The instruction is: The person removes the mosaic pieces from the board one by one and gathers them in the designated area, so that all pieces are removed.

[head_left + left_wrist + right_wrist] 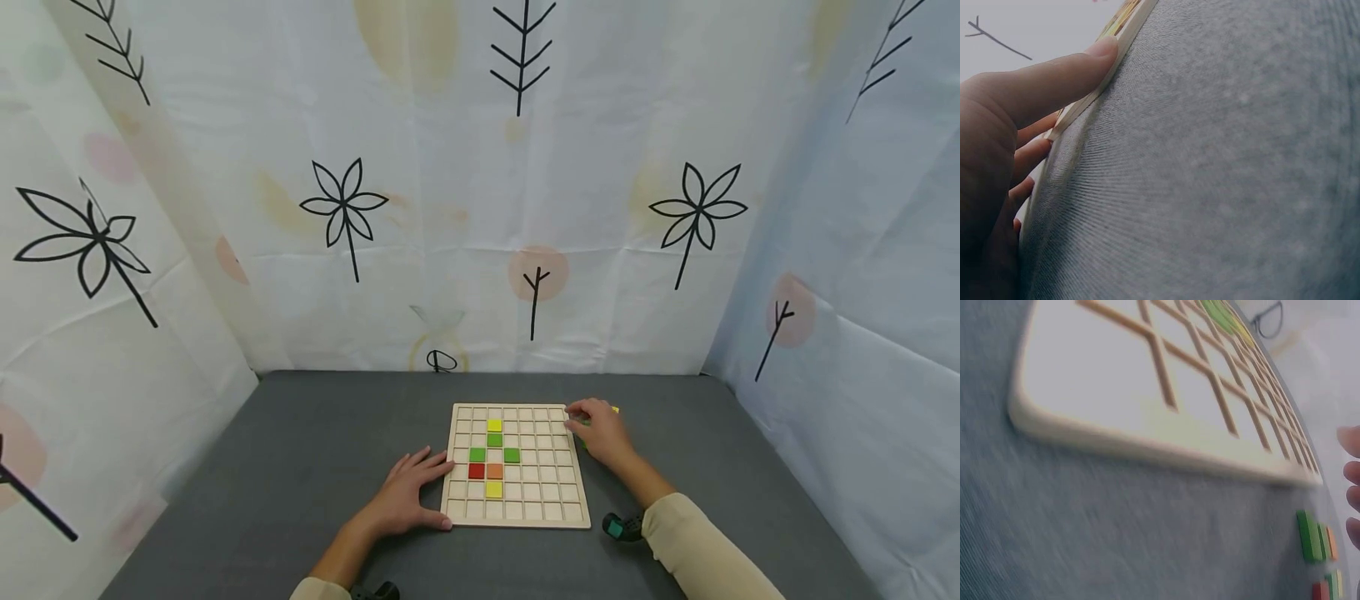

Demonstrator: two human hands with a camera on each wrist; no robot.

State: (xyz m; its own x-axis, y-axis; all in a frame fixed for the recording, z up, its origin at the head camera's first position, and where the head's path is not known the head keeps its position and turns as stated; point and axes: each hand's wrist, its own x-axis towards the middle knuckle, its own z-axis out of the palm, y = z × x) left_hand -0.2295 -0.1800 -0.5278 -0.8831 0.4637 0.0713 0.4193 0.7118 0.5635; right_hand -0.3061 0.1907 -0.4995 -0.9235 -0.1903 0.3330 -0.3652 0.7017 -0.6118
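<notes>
A pale wooden grid board [543, 487] lies flat on the grey table. Several coloured square tiles sit in its cells: a yellow tile [494, 425] near the far edge, a red tile [476, 471] beside an orange tile [495, 472], and others in green and yellow. My left hand [401, 496] rests along the board's left side, fingers spread and thumb at the near left corner. At the far right corner is my right hand [606, 432], with loosely bent fingers and no tile visible between the fingertips. It partly covers loose tiles beside the board.
Loose blocks lie right of the board, among them a green block [1309, 536] and a red block [1320, 590]. A dark wrist device [622, 527] is by the right sleeve. Patterned cloth [450, 208] hangs behind the table and along both sides.
</notes>
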